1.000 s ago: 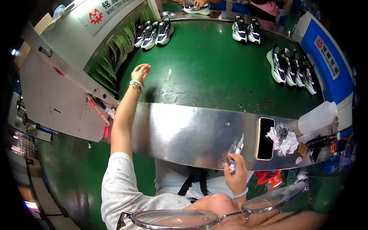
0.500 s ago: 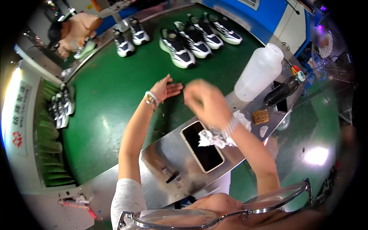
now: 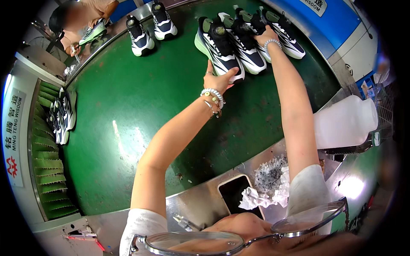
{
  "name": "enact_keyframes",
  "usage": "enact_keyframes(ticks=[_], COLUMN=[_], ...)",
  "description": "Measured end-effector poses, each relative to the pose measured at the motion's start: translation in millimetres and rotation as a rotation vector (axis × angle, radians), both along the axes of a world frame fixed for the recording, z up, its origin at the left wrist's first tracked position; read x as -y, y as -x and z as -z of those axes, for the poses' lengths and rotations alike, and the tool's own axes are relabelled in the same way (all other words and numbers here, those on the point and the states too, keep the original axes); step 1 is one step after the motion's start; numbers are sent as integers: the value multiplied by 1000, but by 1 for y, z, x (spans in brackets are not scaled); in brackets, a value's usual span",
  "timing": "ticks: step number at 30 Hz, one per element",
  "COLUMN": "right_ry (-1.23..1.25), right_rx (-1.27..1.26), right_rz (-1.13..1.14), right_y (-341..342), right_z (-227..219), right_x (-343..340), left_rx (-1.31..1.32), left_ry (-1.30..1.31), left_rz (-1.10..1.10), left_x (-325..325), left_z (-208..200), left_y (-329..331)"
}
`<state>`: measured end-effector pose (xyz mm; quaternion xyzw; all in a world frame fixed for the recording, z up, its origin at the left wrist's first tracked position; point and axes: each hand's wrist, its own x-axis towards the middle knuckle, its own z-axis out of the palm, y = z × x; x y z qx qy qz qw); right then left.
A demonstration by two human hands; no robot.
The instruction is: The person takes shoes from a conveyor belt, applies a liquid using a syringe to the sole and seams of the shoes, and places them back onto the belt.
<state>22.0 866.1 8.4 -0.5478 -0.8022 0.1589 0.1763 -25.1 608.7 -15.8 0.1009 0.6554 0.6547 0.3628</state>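
A row of several dark navy and white sneakers with pale green soles stands at the far middle of the green belt point(image 3: 128, 98). My left hand point(image 3: 218, 81) grips the toe of the leftmost sneaker point(image 3: 215, 40), thumb over the front and fingers along its side. Farther right, my right hand point(image 3: 265, 39) is closed on the third sneaker point(image 3: 247, 19) of the row, covering much of its front. Between them is the second sneaker point(image 3: 250, 53). The rightmost sneaker point(image 3: 284, 34) stands beside my right hand. Some of the right fingers are hidden.
Two more sneakers point(image 3: 141, 38) stand at the far left, and others point(image 3: 64, 113) lie by the green strip curtain point(image 3: 47, 170). A white plastic bottle point(image 3: 344, 121), crumpled tissue point(image 3: 267, 194) and a phone point(image 3: 232, 192) are near the metal edge. A co-worker point(image 3: 81, 21) holds a shoe.
Both my hands have reached forward from above the near part of the belt to the sneaker row, and each has taken hold of a sneaker. The view has shifted.
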Motion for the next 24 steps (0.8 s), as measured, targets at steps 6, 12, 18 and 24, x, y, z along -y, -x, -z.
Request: enact_keyframes(ticks=[6, 12, 18, 24], right_ry=[59, 185, -179, 17], right_rx=[94, 61, -257, -260], right_rz=[-61, -65, 34, -1515], right_y=[-56, -114, -185, -251], right_z=[-22, -37, -40, -73], right_x=[59, 178, 251, 485], left_rx=[186, 394, 396, 395], left_ry=[22, -40, -253, -123], left_rz=[164, 261, 59, -202], left_x=[66, 225, 442, 677], left_z=[-25, -74, -108, -112], left_y=[-17, -42, -168, -293])
